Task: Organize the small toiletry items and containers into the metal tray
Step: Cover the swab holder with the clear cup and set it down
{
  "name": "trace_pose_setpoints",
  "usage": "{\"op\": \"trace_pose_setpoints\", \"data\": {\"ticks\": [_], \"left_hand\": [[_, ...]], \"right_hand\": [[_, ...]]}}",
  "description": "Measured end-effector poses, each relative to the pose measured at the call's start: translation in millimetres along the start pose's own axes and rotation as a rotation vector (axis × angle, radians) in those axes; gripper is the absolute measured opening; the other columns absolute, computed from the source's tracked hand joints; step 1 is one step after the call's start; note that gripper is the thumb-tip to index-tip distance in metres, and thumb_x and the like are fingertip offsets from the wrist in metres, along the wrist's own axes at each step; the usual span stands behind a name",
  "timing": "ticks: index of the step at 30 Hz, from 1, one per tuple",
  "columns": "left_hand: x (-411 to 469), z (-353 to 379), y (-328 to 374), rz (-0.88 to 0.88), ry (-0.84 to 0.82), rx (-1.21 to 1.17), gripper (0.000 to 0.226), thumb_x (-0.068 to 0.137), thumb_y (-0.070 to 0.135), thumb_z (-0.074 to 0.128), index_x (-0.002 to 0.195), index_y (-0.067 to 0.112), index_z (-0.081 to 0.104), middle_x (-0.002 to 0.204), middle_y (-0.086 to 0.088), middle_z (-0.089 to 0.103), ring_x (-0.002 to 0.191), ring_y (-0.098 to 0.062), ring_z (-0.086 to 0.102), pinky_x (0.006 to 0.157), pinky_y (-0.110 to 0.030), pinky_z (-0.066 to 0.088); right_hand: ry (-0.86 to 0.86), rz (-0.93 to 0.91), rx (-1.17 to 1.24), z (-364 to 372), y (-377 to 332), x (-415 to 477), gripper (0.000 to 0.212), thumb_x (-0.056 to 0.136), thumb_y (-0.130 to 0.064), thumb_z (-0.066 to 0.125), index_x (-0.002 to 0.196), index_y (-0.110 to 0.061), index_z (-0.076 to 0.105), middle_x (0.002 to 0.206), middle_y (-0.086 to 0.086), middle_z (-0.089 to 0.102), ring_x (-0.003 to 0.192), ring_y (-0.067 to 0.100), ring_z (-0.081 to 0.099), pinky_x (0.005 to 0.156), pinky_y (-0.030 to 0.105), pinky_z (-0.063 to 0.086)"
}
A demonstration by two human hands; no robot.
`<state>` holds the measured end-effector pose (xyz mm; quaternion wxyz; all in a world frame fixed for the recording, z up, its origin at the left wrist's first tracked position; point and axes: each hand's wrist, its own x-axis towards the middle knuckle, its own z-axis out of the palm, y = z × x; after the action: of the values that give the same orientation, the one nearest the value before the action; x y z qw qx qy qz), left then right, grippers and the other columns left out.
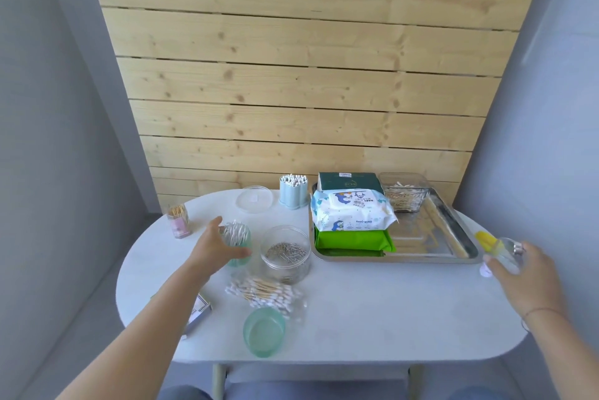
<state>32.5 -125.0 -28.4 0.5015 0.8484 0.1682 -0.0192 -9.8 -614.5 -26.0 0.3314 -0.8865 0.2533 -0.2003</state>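
Steel of the metal tray (453, 257) shines just beyond my right hand (523, 270) and inward of it, its near corner close to my fingertips. That hand has its fingers curled round a small clear bottle (507, 253), held over the table's edge. A yellow piece (486, 240) shows just past the bottle; what it is I cannot tell.

In the tray, on the side toward my left hand (214, 247), a baby wipes pack (351, 210) lies on a green pack (353, 240). Behind them stand a dark green box (348, 180) and a clear box of wooden swabs (405, 197).

My left hand is spread wide, fingers nearly straight, at a green cup of cotton swabs (239, 236). The thumb lies across its front and the fingers reach past its far side. Just right of that hand stands a clear jar of paper clips (285, 252). Nearer me than the hand lie loose swabs (264, 291) and an empty green cup (264, 331). Beyond my left fingertips stand a toothpick holder (178, 219), a clear lid (254, 198) and a blue swab holder (293, 189), all on the white table (356, 318).
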Motion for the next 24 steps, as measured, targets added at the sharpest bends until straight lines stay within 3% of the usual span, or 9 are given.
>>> {"op": "trace_pose_setpoints", "data": {"ticks": [3,7,10,13,16,19,22,24], "left_hand": [[3,3,-4,0.020,0.035,0.018,0.085,0.062,0.015,0.088,0.134,0.008,0.045,0.127,-0.011,0.057,0.109,-0.025,0.054,0.084,-0.029,0.042],[-1,1,-4,0.040,0.087,0.004,0.075,0.062,0.017,0.088,0.125,0.009,0.050,0.116,-0.009,0.062,0.097,-0.024,0.056,0.075,-0.029,0.041],[-12,-3,8,0.101,0.169,-0.080,0.070,0.064,0.019,0.087,0.123,0.014,0.050,0.112,-0.006,0.062,0.094,-0.022,0.058,0.068,-0.027,0.044],[-28,-7,33,0.190,0.203,-0.190,0.061,0.065,0.019,0.086,0.115,0.025,0.051,0.100,0.001,0.063,0.090,-0.020,0.060,0.066,-0.024,0.046],[-43,-3,58,0.254,0.128,-0.256,0.057,0.064,0.020,0.087,0.109,0.029,0.053,0.096,0.001,0.065,0.085,-0.017,0.061,0.072,-0.027,0.048],[-42,9,74,0.275,0.097,-0.173,0.057,0.065,0.019,0.087,0.111,0.025,0.053,0.094,0.002,0.064,0.081,-0.015,0.061,0.068,-0.025,0.048],[-21,10,69,0.164,0.193,-0.038,0.066,0.068,0.018,0.084,0.124,0.010,0.050,0.110,-0.004,0.059,0.090,-0.022,0.053,0.074,-0.031,0.042],[-4,5,54,0.031,0.232,-0.045,0.068,0.069,0.012,0.082,0.127,0.004,0.047,0.119,-0.012,0.059,0.090,-0.022,0.049,0.075,-0.031,0.040]], "right_hand": [[0.045,0.008,0.049,2,-3,0,0.049,0.068,-0.035,0.074,0.105,-0.010,0.054,0.115,0.020,0.056,0.101,0.040,0.054,0.084,0.047,0.044],[0.062,0.026,0.090,-1,-11,-7,0.037,0.064,-0.031,0.069,0.094,-0.015,0.055,0.103,0.014,0.059,0.089,0.039,0.055,0.072,0.041,0.042],[0.134,0.035,0.151,-9,-13,-10,0.041,0.062,-0.028,0.071,0.097,-0.013,0.056,0.109,0.017,0.060,0.092,0.037,0.056,0.071,0.038,0.040],[0.268,-0.033,0.233,-20,-22,-11,0.049,0.058,-0.037,0.070,0.103,-0.023,0.054,0.106,-0.002,0.061,0.102,0.034,0.058,0.075,0.030,0.044],[0.226,-0.137,0.419,-26,-58,-21,0.047,0.067,-0.033,0.073,0.104,-0.048,0.049,0.098,-0.028,0.053,0.108,0.019,0.057,0.081,0.013,0.041],[0.114,-0.219,0.513,-25,-93,-36,0.048,0.065,-0.037,0.068,0.106,-0.048,0.047,0.111,-0.016,0.054,0.103,0.012,0.055,0.083,0.017,0.041],[0.026,-0.248,0.538,-16,-102,-45,0.052,0.065,-0.035,0.066,0.113,-0.044,0.046,0.117,-0.009,0.053,0.106,0.013,0.055,0.085,0.020,0.040],[-0.005,-0.245,0.523,-12,-95,-46,0.049,0.069,-0.031,0.071,0.107,-0.049,0.047,0.118,-0.010,0.054,0.108,0.013,0.057,0.077,0.008,0.041]]}}
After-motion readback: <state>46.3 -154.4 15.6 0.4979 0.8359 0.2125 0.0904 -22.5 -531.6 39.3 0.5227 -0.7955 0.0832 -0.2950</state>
